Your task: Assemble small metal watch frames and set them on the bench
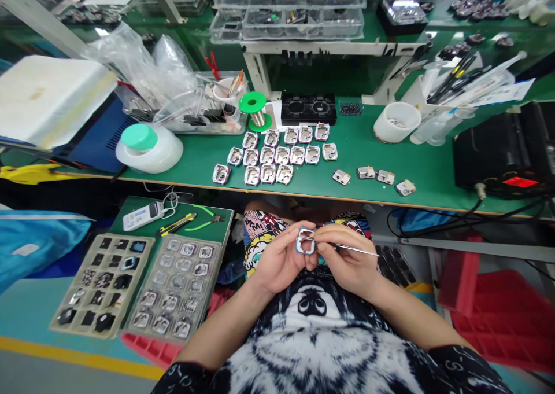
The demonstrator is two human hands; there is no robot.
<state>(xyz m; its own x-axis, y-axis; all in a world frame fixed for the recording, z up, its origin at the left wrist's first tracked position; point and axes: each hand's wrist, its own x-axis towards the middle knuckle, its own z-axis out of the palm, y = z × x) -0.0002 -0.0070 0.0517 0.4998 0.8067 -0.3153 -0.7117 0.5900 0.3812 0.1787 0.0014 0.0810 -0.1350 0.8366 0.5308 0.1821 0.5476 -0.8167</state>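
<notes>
Just above my lap, my left hand (280, 261) grips a small square watch case frame (299, 245) with a blue rim and an open middle. My right hand (350, 258) pinches thin metal tweezers (358, 249), whose tip reaches into the frame. The tweezers' back end sticks out to the right past the hand. Fingers of both hands meet around the frame and partly cover it. Beyond them, on the green bench, similar watch case frames (282, 155) lie in rows. Right of those are several small flat modules (385, 176).
Left, a low board holds two compartment trays (150, 245), pliers (208, 220) and a cutter knife (177, 225). Along the bench stand a white bottle (151, 154), a solder spool (259, 118), a white cup (396, 122) and a black device (498, 157). The bench edge (303, 195) runs before my knees.
</notes>
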